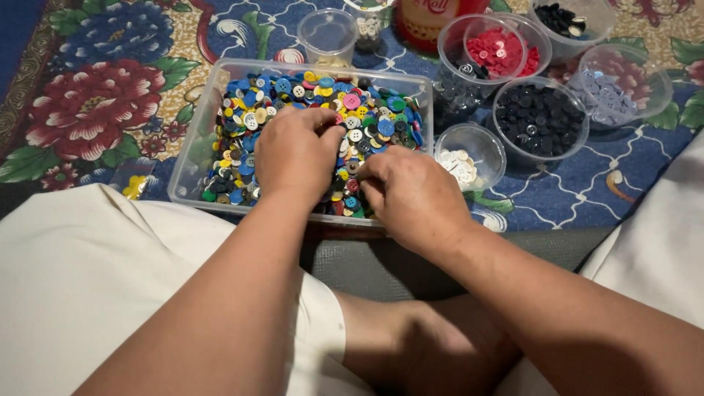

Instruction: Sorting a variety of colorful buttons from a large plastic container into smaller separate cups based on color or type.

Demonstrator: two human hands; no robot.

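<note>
A clear rectangular plastic tub [192,150] on a flowered cloth holds a heap of mixed coloured buttons [381,117]. My left hand [295,154] lies palm down on the buttons in the middle of the tub, fingers curled into the heap. My right hand [413,195] rests at the tub's near right side, fingertips bent down among the buttons. Whether either hand pinches a button is hidden by the fingers.
Round clear cups stand to the right of the tub: white buttons [460,166], black buttons [539,119], red buttons [499,51], pale blue buttons [605,95], dark buttons [561,18]. An empty cup [328,33] stands behind the tub. Yellow buttons [134,186] lie at the left.
</note>
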